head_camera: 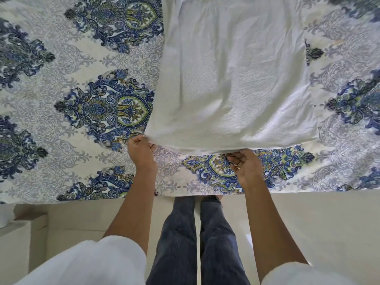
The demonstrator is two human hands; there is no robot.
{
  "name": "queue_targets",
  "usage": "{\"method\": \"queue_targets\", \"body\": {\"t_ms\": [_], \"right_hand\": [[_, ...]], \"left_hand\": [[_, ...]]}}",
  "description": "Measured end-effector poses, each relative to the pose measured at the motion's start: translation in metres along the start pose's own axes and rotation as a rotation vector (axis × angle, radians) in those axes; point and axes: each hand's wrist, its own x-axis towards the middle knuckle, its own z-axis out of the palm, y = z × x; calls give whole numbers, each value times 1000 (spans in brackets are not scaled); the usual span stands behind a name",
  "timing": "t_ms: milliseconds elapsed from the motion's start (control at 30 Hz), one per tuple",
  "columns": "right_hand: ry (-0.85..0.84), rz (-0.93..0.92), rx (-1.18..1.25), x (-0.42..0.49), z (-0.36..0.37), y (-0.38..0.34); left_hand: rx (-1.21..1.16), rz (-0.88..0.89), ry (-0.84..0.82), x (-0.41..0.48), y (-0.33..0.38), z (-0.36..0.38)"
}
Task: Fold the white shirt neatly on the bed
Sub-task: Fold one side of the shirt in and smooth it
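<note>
The white shirt point(232, 75) lies spread over the bed point(61, 89), running from the top of the view down to a hem near the bed's front edge. My left hand point(140, 150) grips the hem's left corner and lifts it slightly off the bedspread. My right hand point(244, 164) pinches the hem further right, near its middle, with a ring on one finger. The right part of the hem lies flat. The shirt's collar and sleeves are out of view.
The bed carries a white bedspread with blue and green paisley medallions. Its front edge point(82, 199) runs across the lower middle. Below it are pale floor, my jeans-clad legs point(195, 243) and a low pale box-like thing point(22, 239) at the left.
</note>
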Motion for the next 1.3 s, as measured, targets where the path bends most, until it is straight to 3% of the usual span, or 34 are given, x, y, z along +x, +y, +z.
{"method": "queue_targets", "body": {"t_ms": [133, 333, 467, 633, 733, 833, 900, 1000, 1067, 1200, 1300], "right_hand": [[14, -14, -138, -4, 3, 4], [92, -15, 33, -1, 7, 7], [122, 13, 38, 0, 10, 6], [129, 32, -29, 4, 10, 2], [198, 31, -207, 4, 9, -1], [318, -191, -827, -5, 20, -10], [140, -330, -892, -19, 42, -26], [-264, -316, -635, -29, 74, -56], [-327, -300, -674, -22, 87, -75], [-295, -320, -798, 1, 95, -84], [-358, -107, -526, 12, 89, -75]], "left_hand": [[-74, -92, -40, 3, -3, -18], [192, -119, -302, 8, 14, -15], [373, -90, -236, 11, 22, -2], [252, -80, -238, 7, 22, -4], [301, 94, -265, -10, 25, 4], [486, 381, -368, -39, 28, 26], [646, 633, -472, -55, 24, 40], [832, 1020, -603, -71, 3, 58], [956, 1185, -640, -82, -6, 70], [1028, 1238, -613, -89, -25, 72], [1054, 1023, -403, -86, -40, 56]]}}
